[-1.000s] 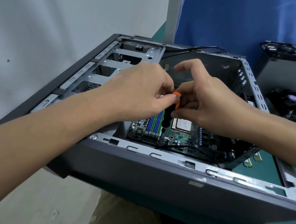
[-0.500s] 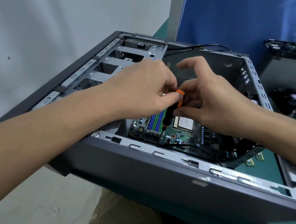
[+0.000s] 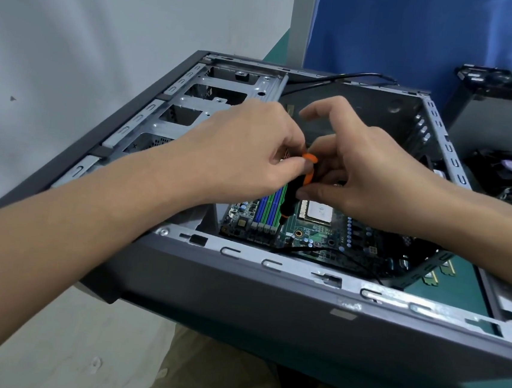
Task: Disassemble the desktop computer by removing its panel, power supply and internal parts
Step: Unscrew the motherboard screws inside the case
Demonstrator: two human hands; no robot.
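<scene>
- My left grip (image 3: 246, 152) pinches the orange-and-black plastic screwdriver (image 3: 292, 194); my right grip (image 3: 362, 179), at 3 o'clock, grasps its handle.
- Tip points down at the green motherboard (image 3: 316, 234) inside the grey metal case (image 3: 239, 289).

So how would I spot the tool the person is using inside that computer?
Start at the open grey computer case, with the green motherboard on its floor. Above the board the left hand and right hand meet around the screwdriver, which points down beside the blue and green memory slots. Nothing else there has a black handle with an orange cap.
</scene>
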